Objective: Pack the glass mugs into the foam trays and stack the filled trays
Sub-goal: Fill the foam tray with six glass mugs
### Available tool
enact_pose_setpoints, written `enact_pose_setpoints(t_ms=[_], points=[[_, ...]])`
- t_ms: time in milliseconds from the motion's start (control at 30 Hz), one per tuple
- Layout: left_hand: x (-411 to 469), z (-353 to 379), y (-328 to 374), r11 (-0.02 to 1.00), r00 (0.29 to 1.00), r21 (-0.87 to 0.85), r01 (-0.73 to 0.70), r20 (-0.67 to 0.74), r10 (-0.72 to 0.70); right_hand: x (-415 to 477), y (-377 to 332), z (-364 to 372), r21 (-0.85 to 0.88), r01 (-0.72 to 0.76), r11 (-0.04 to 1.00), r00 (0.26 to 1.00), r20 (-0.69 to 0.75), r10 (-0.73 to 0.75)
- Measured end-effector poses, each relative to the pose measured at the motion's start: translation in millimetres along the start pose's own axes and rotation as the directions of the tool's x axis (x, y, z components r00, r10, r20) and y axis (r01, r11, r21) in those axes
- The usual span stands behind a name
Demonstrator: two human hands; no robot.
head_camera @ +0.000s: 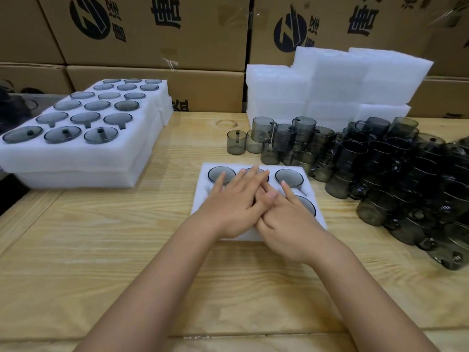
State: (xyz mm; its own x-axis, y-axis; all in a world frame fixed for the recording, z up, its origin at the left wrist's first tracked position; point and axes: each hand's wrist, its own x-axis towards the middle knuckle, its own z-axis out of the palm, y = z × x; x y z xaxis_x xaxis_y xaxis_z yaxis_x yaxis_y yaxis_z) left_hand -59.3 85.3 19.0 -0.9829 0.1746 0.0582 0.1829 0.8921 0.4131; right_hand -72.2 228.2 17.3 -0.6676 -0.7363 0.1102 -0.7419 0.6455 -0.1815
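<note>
A white foam tray point(203, 199) lies on the wooden table in front of me with smoky grey glass mugs point(289, 177) set in its holes. My left hand point(233, 199) and my right hand point(286, 217) rest flat on top of the tray, fingers spread and overlapping at the middle, and neither grips anything. They hide the tray's middle and near holes. To the right, a large heap of loose grey mugs point(396, 174) covers the table. At the left stand stacked filled trays point(83, 148), each hole holding a mug.
A pile of blank white foam trays point(337, 82) stands at the back right, behind the loose mugs. Printed cardboard boxes point(152, 34) form a wall along the table's far edge. Bare wood point(101, 250) stretches between the stack and my arms.
</note>
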Motion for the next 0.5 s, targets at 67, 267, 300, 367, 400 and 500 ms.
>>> enact_pose_setpoints(t_ms=[67, 267, 300, 367, 400, 500], points=[[-1.4, 0.9, 1.8, 0.998, 0.999, 0.045, 0.049, 0.010, -0.050, -0.1, -1.1, -1.5, 0.042, -0.019, 0.999, 1.000, 0.009, 0.019], [-12.4, 4.7, 7.7, 0.962, 0.959, 0.255, 0.102, -0.281, -0.028, 0.1, 0.9, -1.1, 0.064, -0.011, 0.998, 1.000, -0.015, 0.012], [-15.9, 3.6, 7.1, 0.961, 0.905, 0.264, 0.079, -0.424, 0.042, 0.8, 1.0, -1.9, 0.067, -0.011, 0.998, 0.999, -0.040, 0.014], [-21.4, 0.2, 0.1, 0.989, 0.694, 0.138, -0.045, -0.708, 0.130, 0.9, 2.3, -5.0, 0.179, -0.013, 0.984, 0.992, -0.121, 0.035], [-23.1, -1.9, -6.4, 0.994, 0.599, 0.021, -0.107, -0.797, 0.082, 0.3, 3.3, -8.0, 0.321, -0.019, 0.947, 0.980, -0.181, 0.082], [-24.4, -13.5, -27.0, 0.834, 0.534, -0.473, -0.283, -0.800, -0.273, -0.9, 15.3, -20.0, 0.587, -0.022, 0.809, 0.833, -0.437, 0.340]])
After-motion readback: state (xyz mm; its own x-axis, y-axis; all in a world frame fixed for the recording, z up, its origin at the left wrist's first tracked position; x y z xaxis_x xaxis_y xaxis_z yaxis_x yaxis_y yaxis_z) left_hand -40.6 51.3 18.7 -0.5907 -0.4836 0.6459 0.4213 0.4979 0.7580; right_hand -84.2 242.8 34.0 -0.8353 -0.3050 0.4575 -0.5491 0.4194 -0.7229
